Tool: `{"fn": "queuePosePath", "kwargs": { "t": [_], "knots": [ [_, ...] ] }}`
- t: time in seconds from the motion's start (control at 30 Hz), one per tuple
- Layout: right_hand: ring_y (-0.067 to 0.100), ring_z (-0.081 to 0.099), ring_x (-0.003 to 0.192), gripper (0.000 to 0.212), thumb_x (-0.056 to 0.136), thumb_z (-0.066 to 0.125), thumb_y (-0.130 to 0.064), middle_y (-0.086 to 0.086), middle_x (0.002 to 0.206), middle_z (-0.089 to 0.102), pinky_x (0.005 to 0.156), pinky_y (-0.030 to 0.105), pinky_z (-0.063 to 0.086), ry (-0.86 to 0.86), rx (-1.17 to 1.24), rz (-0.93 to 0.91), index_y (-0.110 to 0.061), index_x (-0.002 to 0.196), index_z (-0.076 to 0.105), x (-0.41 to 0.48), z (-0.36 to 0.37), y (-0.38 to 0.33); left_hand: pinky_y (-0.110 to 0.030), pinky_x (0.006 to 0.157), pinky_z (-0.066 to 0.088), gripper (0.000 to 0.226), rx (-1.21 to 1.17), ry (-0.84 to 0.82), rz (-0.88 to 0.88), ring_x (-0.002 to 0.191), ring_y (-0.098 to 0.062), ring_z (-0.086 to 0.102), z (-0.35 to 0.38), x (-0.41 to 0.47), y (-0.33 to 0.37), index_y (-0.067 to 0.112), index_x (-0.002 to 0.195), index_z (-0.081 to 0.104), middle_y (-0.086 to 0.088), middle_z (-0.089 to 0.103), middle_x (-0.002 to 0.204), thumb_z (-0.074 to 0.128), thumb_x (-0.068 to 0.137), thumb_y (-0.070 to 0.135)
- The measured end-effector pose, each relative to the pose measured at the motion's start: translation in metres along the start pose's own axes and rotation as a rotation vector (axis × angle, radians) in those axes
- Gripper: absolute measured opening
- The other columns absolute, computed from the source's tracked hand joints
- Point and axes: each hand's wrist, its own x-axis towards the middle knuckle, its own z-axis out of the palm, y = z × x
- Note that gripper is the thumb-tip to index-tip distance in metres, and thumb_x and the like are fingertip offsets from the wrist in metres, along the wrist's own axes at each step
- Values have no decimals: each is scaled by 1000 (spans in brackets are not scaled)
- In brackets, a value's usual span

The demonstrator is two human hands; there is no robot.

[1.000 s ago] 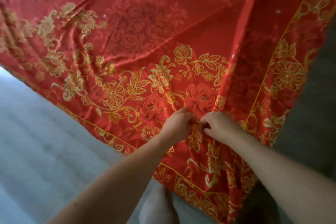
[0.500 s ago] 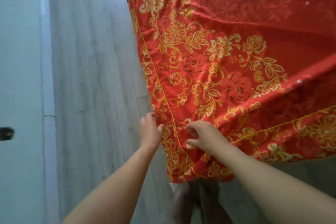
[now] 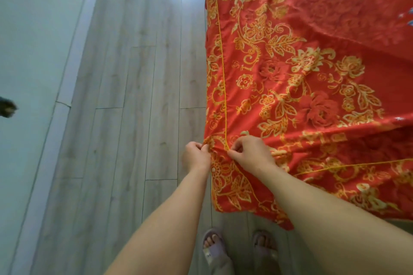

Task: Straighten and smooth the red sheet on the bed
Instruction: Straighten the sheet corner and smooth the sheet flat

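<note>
The red sheet [image 3: 312, 78] with gold flowers and a thin yellow piping line covers the bed on the right half of the view. Its near left corner hangs down over the bed's edge toward the floor. My left hand [image 3: 195, 155] pinches the sheet's left edge at that corner. My right hand [image 3: 251, 152] pinches the cloth right beside it, on the yellow piping. The fabric bunches into small folds between the two hands. Long creases run across the sheet further up and to the right.
Grey wood-plank floor [image 3: 134, 118] runs along the bed's left side, bounded by a white skirting board and pale wall [image 3: 33, 29]. My feet in slippers [image 3: 214, 250] stand at the bed's corner. A small dark object [image 3: 6, 107] sticks out at the left edge.
The view has swung left, from over the sheet to the bed's corner and the floor. Both hands have shifted from the flower border to the sheet's left edge and pinch it there.
</note>
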Motion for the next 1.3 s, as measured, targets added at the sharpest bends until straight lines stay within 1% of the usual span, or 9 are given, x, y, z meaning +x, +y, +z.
{"fn": "queuePosePath", "kwargs": {
  "t": [0.23, 0.43, 0.5, 0.57, 0.67, 0.87, 1.07, 1.17, 1.3],
  "knots": [
    [18, 64, 87, 14, 82, 65, -31, 0, 88, 71, 80, 34, 51, -128, 20, -142, -19, 81, 71, -3, 1, -13, -42, 74, 59, 22, 29, -8, -98, 74, -30, 70, -1, 3, -20, 17, 67, 57, -10, 73, 79, 63, 87, 24],
    [14, 57, 81, 11, 86, 61, -29, -6, 80, 62, 76, 32, 45, -132, 188, -110, -20, 79, 62, -6, 6, -13, -34, 81, 54, 18, 36, 41, -237, 93, -35, 67, -4, 10, -36, 2, 99, 63, -16, 70, 101, 54, 92, 16],
    [14, 57, 81, 10, 87, 60, -28, -7, 80, 61, 78, 33, 46, -177, 189, -120, -20, 81, 63, -4, 3, -11, -37, 82, 56, 16, -36, -2, -252, 88, -34, 68, -6, 7, -39, 2, 94, 60, -15, 68, 99, 51, 95, 16],
    [15, 59, 86, 9, 88, 59, -26, -4, 87, 65, 81, 33, 46, -207, 157, -124, -19, 89, 66, -3, 2, -8, -42, 73, 59, 19, -231, -172, -294, 74, -23, 64, -4, -11, -36, 4, 87, 55, -12, 62, 85, 46, 98, 18],
    [17, 60, 93, 14, 85, 62, -22, 1, 97, 67, 86, 33, 48, -158, 129, -133, -17, 98, 67, -8, 4, -4, -29, 55, 53, 19, -324, -409, -357, 69, -14, 56, 5, -36, -32, 9, 98, 51, -5, 57, 80, 44, 99, 26],
    [11, 56, 72, 24, 73, 74, -36, -10, 77, 57, 64, 30, 49, -50, -47, -220, -27, 78, 52, -48, -9, 35, -27, 58, 47, 18, -363, -334, -326, 70, -19, 60, 13, -49, -53, 10, 84, 59, -6, 64, 79, 52, 95, 24],
    [9, 56, 86, 41, 62, 71, -61, -14, 88, 59, 81, 35, 48, -190, -246, -294, -34, 92, 62, -75, -22, 70, -21, 44, 48, 18, -365, -362, -442, 53, -11, 49, 9, -64, -56, 11, 80, 52, -3, 54, 66, 54, 95, 20],
    [13, 54, 93, 37, 68, 71, -54, -12, 95, 61, 84, 36, 46, -271, -359, -380, -34, 98, 62, -76, -22, 70, -19, 38, 45, 28, -275, -381, -397, 50, -12, 44, 13, -61, -51, 11, 72, 45, -4, 46, 61, 45, 98, 20],
    [17, 61, 90, 11, 79, 67, -32, -7, 89, 70, 77, 34, 51, -256, -342, -393, -26, 88, 69, -82, -13, 66, -40, 67, 52, 31, -54, -312, -305, 68, -23, 53, 19, -59, -60, 7, 67, 48, -13, 54, 74, 37, 96, 10]
  ]
}}
